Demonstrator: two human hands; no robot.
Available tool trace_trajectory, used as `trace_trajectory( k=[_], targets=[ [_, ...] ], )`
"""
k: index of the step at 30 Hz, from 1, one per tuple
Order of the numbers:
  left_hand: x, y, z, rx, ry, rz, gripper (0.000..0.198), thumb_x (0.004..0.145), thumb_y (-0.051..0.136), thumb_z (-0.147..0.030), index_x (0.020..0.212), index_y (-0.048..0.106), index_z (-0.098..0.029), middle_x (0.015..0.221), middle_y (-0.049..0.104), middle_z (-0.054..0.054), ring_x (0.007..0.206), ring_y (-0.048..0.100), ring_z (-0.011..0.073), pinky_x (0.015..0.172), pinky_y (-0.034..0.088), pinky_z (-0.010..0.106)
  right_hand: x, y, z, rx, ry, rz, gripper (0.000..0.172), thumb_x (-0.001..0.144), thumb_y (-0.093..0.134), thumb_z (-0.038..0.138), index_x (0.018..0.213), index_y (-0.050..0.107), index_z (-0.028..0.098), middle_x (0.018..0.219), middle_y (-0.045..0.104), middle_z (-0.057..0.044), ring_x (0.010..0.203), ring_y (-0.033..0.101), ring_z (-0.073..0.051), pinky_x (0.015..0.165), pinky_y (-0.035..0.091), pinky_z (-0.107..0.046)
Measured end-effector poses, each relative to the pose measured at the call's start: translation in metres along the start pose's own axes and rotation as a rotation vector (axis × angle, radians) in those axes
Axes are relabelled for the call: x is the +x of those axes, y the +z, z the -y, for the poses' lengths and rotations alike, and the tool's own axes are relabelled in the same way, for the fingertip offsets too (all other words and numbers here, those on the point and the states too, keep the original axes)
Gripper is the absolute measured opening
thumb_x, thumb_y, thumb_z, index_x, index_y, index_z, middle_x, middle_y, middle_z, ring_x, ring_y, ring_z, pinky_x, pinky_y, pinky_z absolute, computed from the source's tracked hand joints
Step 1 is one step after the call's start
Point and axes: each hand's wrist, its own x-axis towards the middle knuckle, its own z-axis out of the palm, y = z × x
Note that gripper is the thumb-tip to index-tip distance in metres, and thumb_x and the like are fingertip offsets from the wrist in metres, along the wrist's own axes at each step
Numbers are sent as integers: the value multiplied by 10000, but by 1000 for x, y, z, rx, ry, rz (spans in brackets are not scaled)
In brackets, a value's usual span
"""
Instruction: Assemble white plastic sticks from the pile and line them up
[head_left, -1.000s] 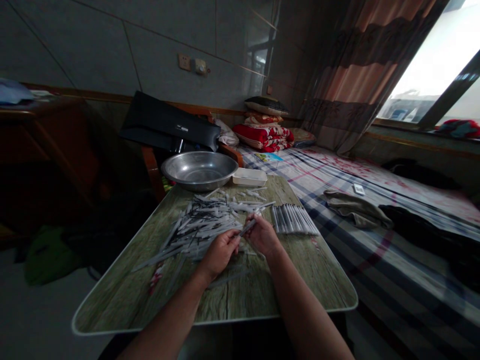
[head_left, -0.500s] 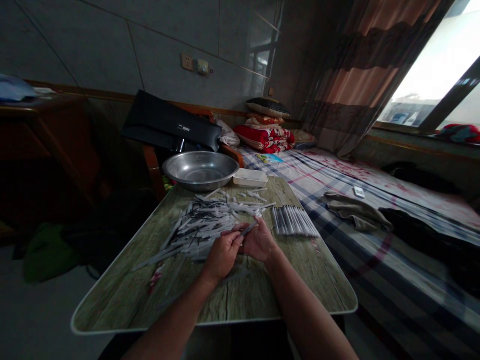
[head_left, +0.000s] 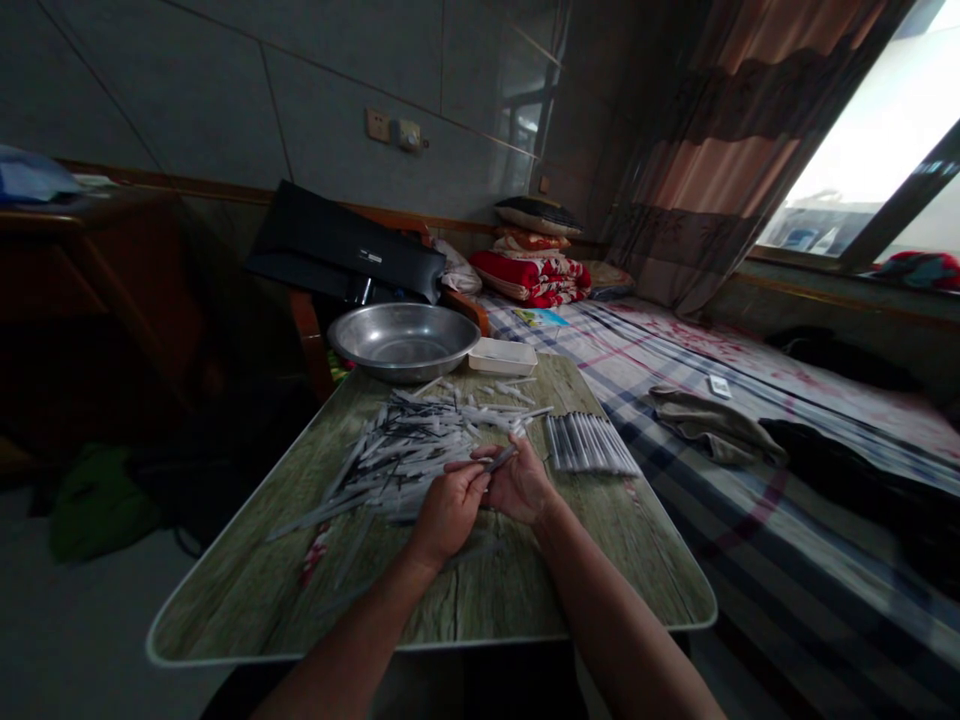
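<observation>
Over the middle of the wood-look table (head_left: pixel 247 590), my left hand (head_left: pixel 448 508) and my right hand (head_left: pixel 521 485) meet around a slim pen (head_left: pixel 501 459). My left fingers pinch its near end; its far part lies against the fingers of my right hand, which is palm up. Just beyond my hands spreads a loose heap of pale pen parts (head_left: pixel 409 450), tangled in many directions. To the right of my right hand, a row of pens (head_left: pixel 590 443) with dark ends lies side by side. Fine detail of the held pen is too small to tell.
A wide metal basin (head_left: pixel 405 340) and a white plastic tray (head_left: pixel 502 356) stand at the table's far edge. Small loose parts (head_left: pixel 510 390) lie before the tray. A bed with a checked sheet (head_left: pixel 622 360) adjoins the right side; a dark monitor-like panel (head_left: pixel 345 245) leans behind the basin.
The pen between my hands has tilted slightly, and my fingers have shifted a little on it. The heap and the row look the same.
</observation>
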Motion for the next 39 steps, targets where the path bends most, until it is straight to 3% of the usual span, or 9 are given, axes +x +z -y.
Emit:
trace_trajectory(
  k=[12,17,21,24,27,33,36,39],
  targets=[
    [-2,0,7,267,2,21,328,913,432,-305,1004,708,-154,984,741,105,926,690,234,805,513,327,9,-7,-5,34,-29,76,493,851,368,634,854,595,196,1002,690,-110,1009,602,-271,859,469,-470],
    [-1,4,4,220,10,13,298,913,429,-302,963,697,-180,906,737,83,871,691,224,753,517,314,8,-2,-4,-5,-26,31,587,845,318,710,898,589,191,983,691,-118,1002,613,-270,846,471,-459],
    [3,6,5,37,-4,-75,266,915,427,-302,1111,569,-191,1033,695,82,951,665,205,810,508,325,10,5,-6,7,-106,-18,620,818,339,753,926,586,195,942,687,-105,965,619,-260,810,481,-416],
    [3,4,8,-59,-52,-148,334,924,402,-300,1241,405,-195,1014,678,75,878,667,180,762,505,315,11,4,-8,3,-239,-2,426,793,571,603,947,597,206,959,682,-73,920,617,-231,765,482,-361],
    [2,1,8,8,-76,-129,409,915,400,-279,1308,329,-189,867,670,41,752,656,177,700,485,310,13,-3,-11,-46,-362,-38,273,720,736,364,906,623,200,878,665,-28,821,609,-174,707,470,-285],
    [-1,-1,9,137,-39,5,414,892,405,-238,1303,385,-190,701,618,-9,670,623,187,668,457,308,20,-10,-11,-130,-423,-184,206,732,720,327,837,617,183,561,503,60,483,437,-72,502,384,-197],
    [-1,-1,14,136,-23,-38,470,867,465,-240,1324,364,-204,863,641,27,764,632,187,746,475,334,14,-8,4,-231,-501,-252,220,707,713,322,818,567,200,530,472,80,439,403,-73,448,358,-193],
    [1,-2,20,116,43,-186,574,826,544,-247,1354,325,-209,1239,531,125,992,594,213,847,478,383,-3,-8,30,-437,-664,-463,234,703,677,343,827,529,210,578,523,68,463,460,-93,455,382,-205]
  ],
)
